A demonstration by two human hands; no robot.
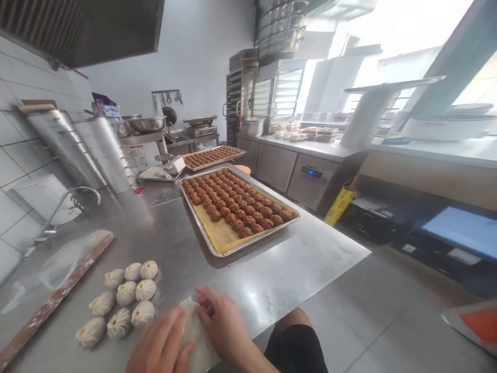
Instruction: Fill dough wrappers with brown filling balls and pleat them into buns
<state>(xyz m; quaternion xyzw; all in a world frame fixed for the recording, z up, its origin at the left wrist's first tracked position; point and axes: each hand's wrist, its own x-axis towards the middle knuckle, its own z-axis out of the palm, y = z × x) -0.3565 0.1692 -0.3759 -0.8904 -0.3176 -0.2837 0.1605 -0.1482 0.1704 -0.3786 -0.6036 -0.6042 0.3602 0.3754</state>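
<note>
Near the table's front edge, a pale, floury dough wrapper (197, 336) lies between my hands. My left hand (161, 342), a little blurred, grips its left side, fingers over the dough. With curled fingers my right hand (223, 321) pinches the upper right edge. Whether one sheet or a stack is there, I cannot tell. Several pleated white buns (126, 293) sit in rows left of my hands. Beyond them a metal tray (221, 254) lined with yellowish paper holds rows of brown filling balls (236, 204); its near left corner shows bare paper.
A second tray of balls (213, 156) stands behind the first. On the left lie a flour-dusted wooden board (58, 298) under plastic and a curved tap (83, 189). The steel table (267, 290) ends at my right, above the floor. Counters and a rack stand farther back.
</note>
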